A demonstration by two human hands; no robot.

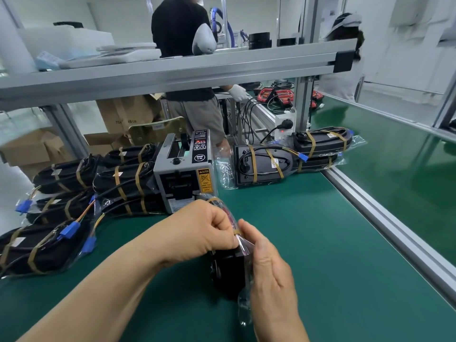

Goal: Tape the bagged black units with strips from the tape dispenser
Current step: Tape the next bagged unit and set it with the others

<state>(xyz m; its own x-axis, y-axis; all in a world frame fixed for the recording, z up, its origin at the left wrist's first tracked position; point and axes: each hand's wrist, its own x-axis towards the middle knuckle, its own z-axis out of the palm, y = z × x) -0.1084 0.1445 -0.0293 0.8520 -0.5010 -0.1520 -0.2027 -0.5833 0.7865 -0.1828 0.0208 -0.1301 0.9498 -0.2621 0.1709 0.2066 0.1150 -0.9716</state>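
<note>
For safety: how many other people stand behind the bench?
2: one in black shirt behind the tape dispenser, one in white cap far right. More may be hidden.

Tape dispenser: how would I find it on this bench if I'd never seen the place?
Start at the green bench mat; near its left side the tape dispenser stands between two heaps of bagged black units. It is a grey metal box: unlike the black bundles it is hard-edged, with a black knob on top and a yellow caution label in front.
</note>
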